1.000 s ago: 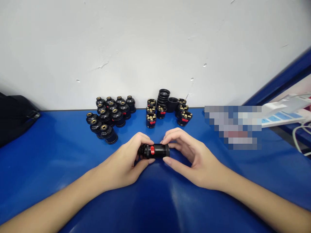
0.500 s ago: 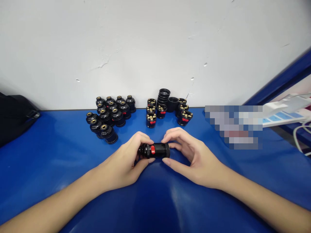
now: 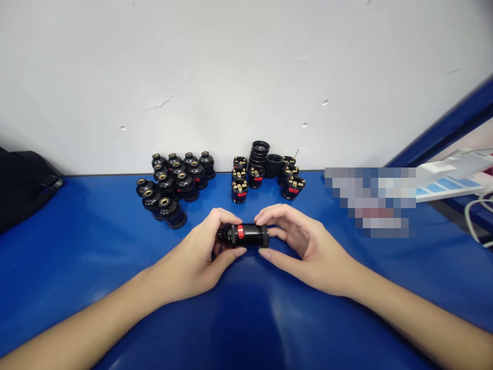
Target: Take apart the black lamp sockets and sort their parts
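A black lamp holder (image 3: 252, 235) with a red switch lies sideways between my hands, its narrow capped end to the left. My left hand (image 3: 210, 246) grips the cap end, thumb below and index finger above. At the other end, my right hand (image 3: 302, 249) curls its thumb and fingers around the ribbed ring. Beyond my left hand stand several capped lamp holders (image 3: 187, 186) with brass-rimmed holes on top. Several uncapped socket bodies (image 3: 239, 191) with brass terminals and red switches stand behind the held one.
Near the wall (image 3: 231, 77) are a stack of black rings (image 3: 261, 149) and a black cup-like shell (image 3: 274, 166). A dark bag (image 3: 26, 187) rests at the left on the blue table (image 3: 246, 318). To the right are a blurred-out item (image 3: 370, 200) and white cables (image 3: 470, 221).
The lamp holder has rolled slightly between my fingers, so its red switch sits higher and a little further left. Both hands stay in nearly the same place.
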Demonstrator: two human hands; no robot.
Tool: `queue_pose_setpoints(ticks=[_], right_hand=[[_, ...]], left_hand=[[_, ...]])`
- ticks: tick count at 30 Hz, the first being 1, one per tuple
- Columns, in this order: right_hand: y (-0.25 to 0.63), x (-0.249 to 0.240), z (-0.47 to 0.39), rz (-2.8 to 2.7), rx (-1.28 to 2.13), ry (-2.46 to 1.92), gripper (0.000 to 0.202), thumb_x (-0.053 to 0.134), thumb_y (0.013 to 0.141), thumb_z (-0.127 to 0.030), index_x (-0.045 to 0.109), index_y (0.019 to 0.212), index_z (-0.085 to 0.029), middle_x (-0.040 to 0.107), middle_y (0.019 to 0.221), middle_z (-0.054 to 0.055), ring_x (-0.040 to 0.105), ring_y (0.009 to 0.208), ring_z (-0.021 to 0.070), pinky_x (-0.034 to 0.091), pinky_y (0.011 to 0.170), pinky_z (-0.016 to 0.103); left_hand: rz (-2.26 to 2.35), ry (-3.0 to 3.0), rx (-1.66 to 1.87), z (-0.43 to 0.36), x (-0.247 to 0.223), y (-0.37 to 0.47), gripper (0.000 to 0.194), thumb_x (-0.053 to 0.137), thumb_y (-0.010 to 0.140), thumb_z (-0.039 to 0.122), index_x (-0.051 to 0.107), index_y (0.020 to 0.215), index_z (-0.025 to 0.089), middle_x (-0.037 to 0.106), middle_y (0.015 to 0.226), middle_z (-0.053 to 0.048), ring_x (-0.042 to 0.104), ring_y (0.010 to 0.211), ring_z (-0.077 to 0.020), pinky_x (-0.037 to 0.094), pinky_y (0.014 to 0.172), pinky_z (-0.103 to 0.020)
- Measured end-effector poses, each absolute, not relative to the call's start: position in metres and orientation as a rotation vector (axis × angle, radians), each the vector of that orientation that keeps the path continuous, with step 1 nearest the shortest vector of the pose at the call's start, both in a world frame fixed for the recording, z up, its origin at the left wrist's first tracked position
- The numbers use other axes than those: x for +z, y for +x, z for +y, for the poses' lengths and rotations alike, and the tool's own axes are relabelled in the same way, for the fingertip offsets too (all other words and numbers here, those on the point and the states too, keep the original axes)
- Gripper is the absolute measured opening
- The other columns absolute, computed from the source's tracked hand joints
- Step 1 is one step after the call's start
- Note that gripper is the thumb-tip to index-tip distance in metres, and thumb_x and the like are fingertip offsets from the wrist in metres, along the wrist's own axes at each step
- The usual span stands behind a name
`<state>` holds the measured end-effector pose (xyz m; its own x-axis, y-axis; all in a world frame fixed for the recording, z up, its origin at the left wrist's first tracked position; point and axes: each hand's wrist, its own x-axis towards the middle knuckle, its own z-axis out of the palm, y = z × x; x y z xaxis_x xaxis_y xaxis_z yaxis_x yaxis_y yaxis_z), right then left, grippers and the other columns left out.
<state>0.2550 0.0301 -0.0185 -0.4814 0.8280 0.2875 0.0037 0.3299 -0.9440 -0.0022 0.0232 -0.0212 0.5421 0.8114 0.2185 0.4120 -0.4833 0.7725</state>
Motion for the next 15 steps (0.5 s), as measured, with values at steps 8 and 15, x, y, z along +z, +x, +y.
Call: queue_pose_setpoints(ticks=[8,15], right_hand=[[0.2551,-0.0147,0.0273,-1.754,1.328,-0.940,0.036,0.072,0.101,-0.033,0.058,0.133,-0.027,0.071,0.111,0.006,0.076,0.093,0.0186,0.068,0.089,0.037],[0.2511,-0.0177,0.0288,-1.702,1.257,-0.827,0.025,0.079,0.095,-0.025,0.065,0.117,-0.024,0.072,0.112,0.005,0.076,0.105,0.0197,0.066,0.100,0.038]], left_hand=[[0.857,2.147,0.848,0.0264,-0.0237,-0.0016,0.029,0.060,0.107,0.018,0.047,0.130,0.030,0.056,0.121,-0.005,0.058,0.087,-0.0151,0.049,0.070,-0.029],[0.945,2.105,0.814,0.0253,-0.0210,-0.0005,0.029,0.064,0.107,0.024,0.047,0.130,0.031,0.059,0.119,-0.004,0.056,0.081,-0.0138,0.050,0.068,-0.028]])
